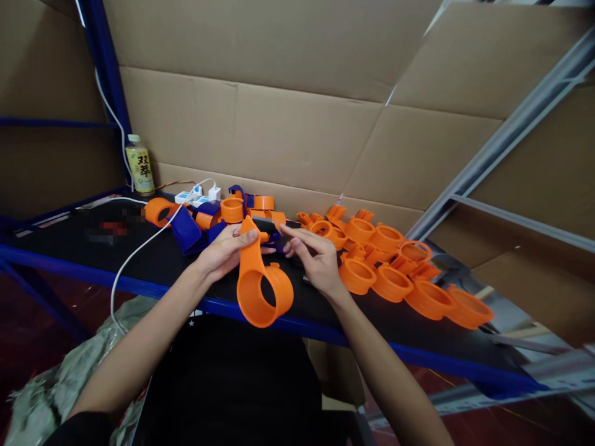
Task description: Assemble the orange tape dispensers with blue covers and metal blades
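Over the near edge of the black table (395, 319), an orange ring (255, 266) hangs from the person's left hand (225, 251), round loop down and narrow end up. The thumb presses the front of that end with fingers behind it, so the left hand is clamped on the ring. Above the table's front part, the right hand (318, 257) is bent, its forefinger reaching to a dark piece (264, 224) by the narrow end; whether it grips or only touches this piece, one cannot tell. The two hands are apart.

The step in hand seems to be close finger work at the narrow end. The next move likely calls for a steady left hold, with the right fingers free to work there.

At the table's left part, a white cable (113, 291) drops past the front edge. On its right side, loose rings (393, 282) stand crowded in rows. Left of its middle lie blue bands (186, 232). White plugs (214, 193) sit along its back edge, and a bottle (141, 170) stands at its back left corner. Behind the table rises a cardboard wall (279, 124).
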The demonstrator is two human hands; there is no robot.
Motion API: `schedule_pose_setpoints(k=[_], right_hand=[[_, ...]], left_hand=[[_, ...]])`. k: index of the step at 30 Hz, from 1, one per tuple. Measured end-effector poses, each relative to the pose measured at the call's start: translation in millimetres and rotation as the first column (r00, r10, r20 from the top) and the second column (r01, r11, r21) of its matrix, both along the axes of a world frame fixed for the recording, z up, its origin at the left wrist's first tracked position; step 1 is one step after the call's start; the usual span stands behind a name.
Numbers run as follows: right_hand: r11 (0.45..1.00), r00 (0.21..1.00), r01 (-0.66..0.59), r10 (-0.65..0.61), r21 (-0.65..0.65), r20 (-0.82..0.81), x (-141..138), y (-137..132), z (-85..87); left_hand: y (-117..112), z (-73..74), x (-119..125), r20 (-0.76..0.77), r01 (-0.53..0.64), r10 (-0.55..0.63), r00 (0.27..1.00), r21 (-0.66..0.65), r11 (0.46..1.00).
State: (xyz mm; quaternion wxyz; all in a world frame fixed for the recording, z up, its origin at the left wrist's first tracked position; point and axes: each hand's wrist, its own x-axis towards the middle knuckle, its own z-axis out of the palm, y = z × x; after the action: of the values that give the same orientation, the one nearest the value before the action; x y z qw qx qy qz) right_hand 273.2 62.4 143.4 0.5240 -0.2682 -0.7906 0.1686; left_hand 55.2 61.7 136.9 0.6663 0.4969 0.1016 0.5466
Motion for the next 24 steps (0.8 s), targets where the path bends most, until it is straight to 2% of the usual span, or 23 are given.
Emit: schedule_pose_setpoints(k=[3,6,10,15,18,20,22,24], right_hand=[[0.989,0.995,-0.082,0.074,-0.124,-0.066,-6.1,-1.9,-1.6],[0.968,0.990,-0.141,0.132,-0.206,-0.059,-13.3,-7.0,3.3],[0.952,0.974,-0.173,0.203,-0.253,0.099,-24.9,-21.3,20.2],[0.958,0.937,-0.081,0.167,-0.275,0.307,-37.3,-34.2,40.5],[0.952,0.956,-0.064,0.145,-0.299,0.257,-43.1,-27.1,42.2],[0.928,0.970,-0.131,0.193,-0.350,0.150,-48.1,-16.9,39.1],[0.878,0.963,-0.238,0.269,-0.416,0.015,-55.0,-5.5,35.4],[0.811,0.939,-0.336,0.330,-0.478,-0.101,-63.6,4.5,33.3]], left_hand=[[2.9,-1.4,-0.6,0.042,-0.102,0.106,0.994,-0.084,0.991],[2.5,3.3,-6.1,0.082,-0.225,0.238,0.968,-0.140,0.964],[-1.3,13.2,-13.5,0.083,-0.349,0.360,0.929,-0.121,0.929],[-1.7,17.7,-13.0,0.113,-0.453,0.461,0.880,-0.085,0.887],[-2.0,19.9,-14.3,0.110,-0.453,0.455,0.884,-0.044,0.891],[-3.8,24.0,-18.8,0.127,-0.393,0.390,0.912,0.001,0.919],[-5.4,29.3,-25.2,0.144,-0.298,0.290,0.946,0.035,0.954],[-4.9,33.6,-31.5,0.160,-0.246,0.239,0.958,0.026,0.969]])
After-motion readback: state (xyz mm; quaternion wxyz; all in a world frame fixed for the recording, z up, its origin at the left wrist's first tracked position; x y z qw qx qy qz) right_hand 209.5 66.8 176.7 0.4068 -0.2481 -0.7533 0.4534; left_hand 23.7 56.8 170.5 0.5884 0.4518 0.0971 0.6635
